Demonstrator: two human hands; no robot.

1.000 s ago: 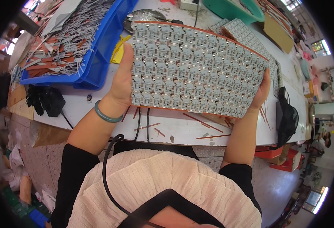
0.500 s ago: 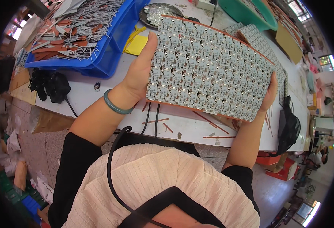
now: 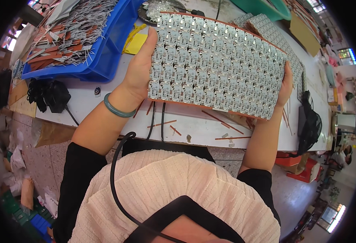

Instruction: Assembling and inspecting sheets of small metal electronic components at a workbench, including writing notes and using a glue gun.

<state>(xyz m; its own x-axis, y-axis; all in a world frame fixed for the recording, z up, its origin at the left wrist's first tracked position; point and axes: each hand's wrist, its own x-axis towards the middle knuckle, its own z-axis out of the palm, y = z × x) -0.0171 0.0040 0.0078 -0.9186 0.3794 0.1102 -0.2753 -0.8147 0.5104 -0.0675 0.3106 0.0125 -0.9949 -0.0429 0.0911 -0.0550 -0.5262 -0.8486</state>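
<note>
A wide panel of small circuit boards [image 3: 214, 67], white-faced and edged in reddish brown, is held up over the table between both hands. My left hand [image 3: 140, 67] grips its left edge, thumb along the front side and the other fingers hidden behind. At the opposite edge my right hand [image 3: 285, 85] is closed on the panel, its fingers mostly out of sight behind it. The panel tilts slightly, its right end lower. More circuit board panels [image 3: 264, 30] lie stacked on the table beyond its upper right corner, partly covered by it.
A blue bin [image 3: 110, 52] full of white wires and reddish strips stands at the left. Behind are a round metal dish [image 3: 155, 10], a yellow piece [image 3: 135, 43] and a green basin [image 3: 263, 9]. Black adapters [image 3: 50, 95] and thin brown strips [image 3: 226, 123] lie on the white table [image 3: 101, 115].
Both hands and the panel appear slightly higher and further left in the picture. Much of the scene has shifted with them. The grip looks the same.
</note>
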